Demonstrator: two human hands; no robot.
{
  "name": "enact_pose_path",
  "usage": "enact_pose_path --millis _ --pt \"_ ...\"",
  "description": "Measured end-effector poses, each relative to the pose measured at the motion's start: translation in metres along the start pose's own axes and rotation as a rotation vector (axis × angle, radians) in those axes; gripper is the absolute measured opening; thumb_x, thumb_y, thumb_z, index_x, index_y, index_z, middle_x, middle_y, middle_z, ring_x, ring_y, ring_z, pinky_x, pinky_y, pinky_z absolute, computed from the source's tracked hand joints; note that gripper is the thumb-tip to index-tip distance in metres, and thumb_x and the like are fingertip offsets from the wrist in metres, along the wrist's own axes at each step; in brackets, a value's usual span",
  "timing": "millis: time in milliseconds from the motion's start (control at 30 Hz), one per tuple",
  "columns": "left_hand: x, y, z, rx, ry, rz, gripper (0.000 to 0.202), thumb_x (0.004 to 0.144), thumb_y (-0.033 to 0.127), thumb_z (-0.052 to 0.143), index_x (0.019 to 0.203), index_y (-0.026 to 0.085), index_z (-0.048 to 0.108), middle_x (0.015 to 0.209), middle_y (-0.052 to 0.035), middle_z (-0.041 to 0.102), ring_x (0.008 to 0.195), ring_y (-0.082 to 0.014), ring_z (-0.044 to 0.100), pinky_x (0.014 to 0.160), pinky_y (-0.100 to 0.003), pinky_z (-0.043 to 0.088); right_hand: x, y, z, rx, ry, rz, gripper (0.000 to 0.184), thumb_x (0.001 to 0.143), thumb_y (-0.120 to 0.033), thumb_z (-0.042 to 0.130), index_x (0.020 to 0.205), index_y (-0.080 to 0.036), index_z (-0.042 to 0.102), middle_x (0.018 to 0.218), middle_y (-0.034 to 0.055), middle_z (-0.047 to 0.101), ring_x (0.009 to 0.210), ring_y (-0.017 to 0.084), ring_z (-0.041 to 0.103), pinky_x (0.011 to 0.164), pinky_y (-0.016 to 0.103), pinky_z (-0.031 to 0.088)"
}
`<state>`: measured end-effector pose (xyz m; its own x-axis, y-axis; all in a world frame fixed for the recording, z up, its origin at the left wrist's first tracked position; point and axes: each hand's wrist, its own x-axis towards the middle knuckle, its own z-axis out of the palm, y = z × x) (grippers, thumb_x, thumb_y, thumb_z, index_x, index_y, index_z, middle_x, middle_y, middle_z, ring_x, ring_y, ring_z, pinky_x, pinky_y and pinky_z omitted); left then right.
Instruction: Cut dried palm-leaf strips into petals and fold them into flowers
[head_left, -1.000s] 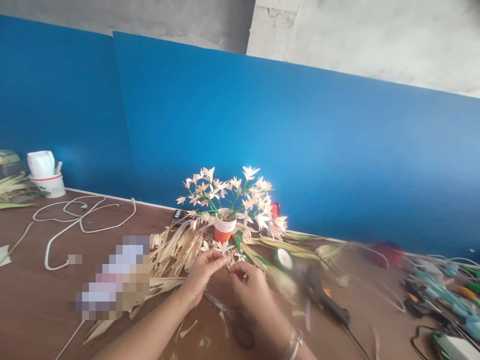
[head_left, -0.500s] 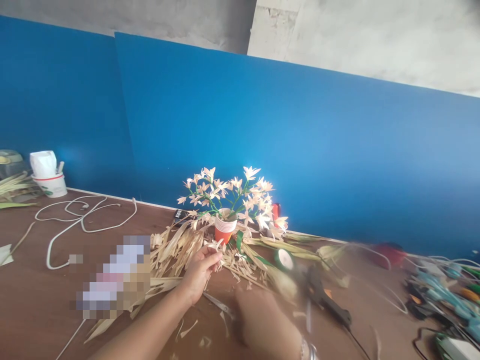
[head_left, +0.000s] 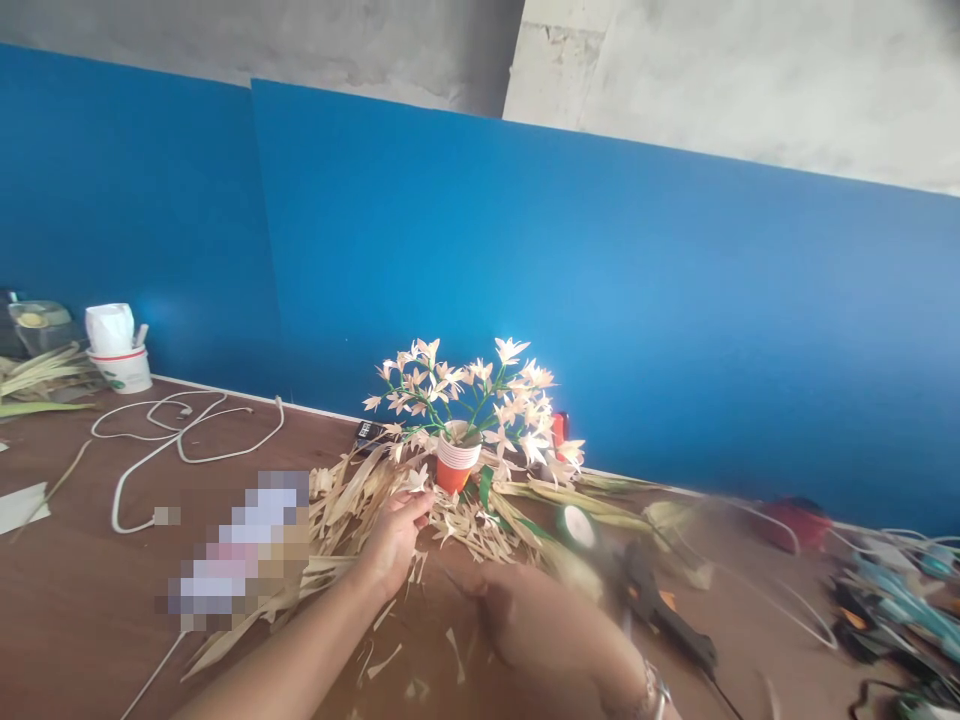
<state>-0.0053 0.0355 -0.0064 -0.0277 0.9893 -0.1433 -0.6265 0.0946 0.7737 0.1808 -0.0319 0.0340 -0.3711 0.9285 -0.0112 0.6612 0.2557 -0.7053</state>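
My left hand (head_left: 399, 535) is closed in a pinch on a small pale flower (head_left: 418, 479) of dried husk, just in front of an orange and white cup (head_left: 455, 467). My right hand (head_left: 514, 605) is curled and blurred by motion low over the table. Out of its fingers, towards my left hand, points a thin, smeared blade of scissors (head_left: 460, 584). The cup, which looks like a stack, holds green stems with several pale husk flowers (head_left: 517, 395). Dried husk strips (head_left: 349, 505) and cut scraps lie around my hands.
A black glue gun (head_left: 664, 610) and a green tape roll (head_left: 577, 527) lie to the right, near a tangle of cables and tools (head_left: 892, 600). White cable (head_left: 135, 470) and a white tub (head_left: 120, 368) are at the left. A blue panel (head_left: 525, 250) stands behind.
The scissors that lay on the table between my hands are now in my right hand, which has moved up towards my left. My view has shifted slightly left.
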Motion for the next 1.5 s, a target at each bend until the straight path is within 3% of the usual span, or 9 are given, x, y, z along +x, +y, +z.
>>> enact_pose_path --millis 100,167,267,433,567,767,1033,1267,1500 --pt "0.002 0.001 -0.002 -0.043 0.009 0.010 0.026 0.053 0.030 0.080 0.064 0.016 0.061 0.071 0.0022 0.061 0.070 -0.0111 0.051 0.066 -0.024 0.035 0.005 -0.011 -0.007 0.213 -0.184 0.090 0.025 0.060 -0.016 0.061 0.084 -0.021 0.065 0.070 -0.0020 0.066 0.061 0.014 0.055 0.052 0.021 0.038" --pt "0.002 0.002 -0.002 -0.033 -0.026 0.028 0.025 0.056 0.031 0.079 0.066 0.016 0.063 0.072 0.0017 0.062 0.071 -0.0113 0.051 0.067 -0.024 0.035 0.008 -0.015 -0.007 0.374 -0.240 0.201 0.023 0.062 -0.021 0.063 0.084 -0.020 0.061 0.065 -0.0022 0.064 0.058 0.014 0.056 0.049 0.021 0.038" --pt "-0.001 0.005 0.001 -0.007 -0.086 0.062 0.022 0.059 0.031 0.078 0.068 0.017 0.065 0.069 0.0019 0.062 0.071 -0.0124 0.053 0.069 -0.024 0.036 0.012 -0.011 -0.003 0.599 -0.266 0.276 0.027 0.062 -0.027 0.068 0.085 -0.020 0.056 0.060 -0.0043 0.061 0.054 0.013 0.058 0.047 0.020 0.038" --pt "-0.006 0.008 0.007 -0.002 -0.152 0.090 0.018 0.060 0.030 0.078 0.067 0.019 0.066 0.067 0.0032 0.063 0.069 -0.0127 0.054 0.075 -0.025 0.038 0.013 0.001 0.003 0.795 -0.267 0.262 0.041 0.058 -0.036 0.075 0.088 -0.020 0.053 0.066 -0.0033 0.061 0.054 0.013 0.060 0.048 0.020 0.038" --pt "-0.007 0.008 0.008 -0.004 -0.132 0.091 0.018 0.059 0.031 0.078 0.068 0.020 0.067 0.070 0.0026 0.065 0.072 -0.0136 0.056 0.077 -0.026 0.039 0.013 0.001 0.001 0.805 -0.270 0.273 0.045 0.054 -0.038 0.077 0.087 -0.018 0.054 0.065 -0.0030 0.061 0.053 0.013 0.060 0.048 0.020 0.038" --pt "-0.008 0.009 0.008 0.001 -0.137 0.094 0.021 0.057 0.032 0.079 0.070 0.020 0.068 0.074 0.0004 0.066 0.075 -0.0158 0.056 0.078 -0.027 0.040 0.014 0.002 0.001 0.795 -0.275 0.261 0.037 0.060 -0.035 0.075 0.085 -0.019 0.053 0.061 -0.0038 0.062 0.051 0.012 0.061 0.041 0.017 0.031" --pt "-0.009 0.002 0.006 0.084 -0.160 0.087 0.025 0.055 0.032 0.079 0.070 0.018 0.066 0.077 -0.0013 0.066 0.082 -0.0179 0.056 0.081 -0.028 0.039 0.015 0.001 0.003 0.739 -0.264 0.251 0.029 0.066 -0.033 0.071 0.084 -0.019 0.054 0.059 -0.0049 0.061 0.049 0.010 0.060 0.040 0.016 0.031" --pt "-0.014 0.005 0.010 0.116 -0.177 0.056 0.025 0.056 0.033 0.078 0.073 0.018 0.067 0.083 -0.0046 0.069 0.085 -0.0224 0.059 0.081 -0.033 0.040 0.014 0.001 0.004 0.802 -0.242 0.263 0.035 0.059 -0.036 0.075 0.081 -0.020 0.053 0.058 -0.0062 0.057 0.048 0.010 0.054 0.044 0.019 0.037" --pt "-0.010 0.006 0.008 0.016 -0.132 0.037 0.024 0.056 0.033 0.079 0.065 0.018 0.063 0.066 0.0016 0.062 0.070 -0.0142 0.055 0.071 -0.027 0.039 0.015 -0.005 -0.005 0.596 -0.181 0.213 0.029 0.068 -0.040 0.066 0.082 -0.020 0.052 0.059 -0.0059 0.054 0.047 0.008 0.049 0.044 0.019 0.032"
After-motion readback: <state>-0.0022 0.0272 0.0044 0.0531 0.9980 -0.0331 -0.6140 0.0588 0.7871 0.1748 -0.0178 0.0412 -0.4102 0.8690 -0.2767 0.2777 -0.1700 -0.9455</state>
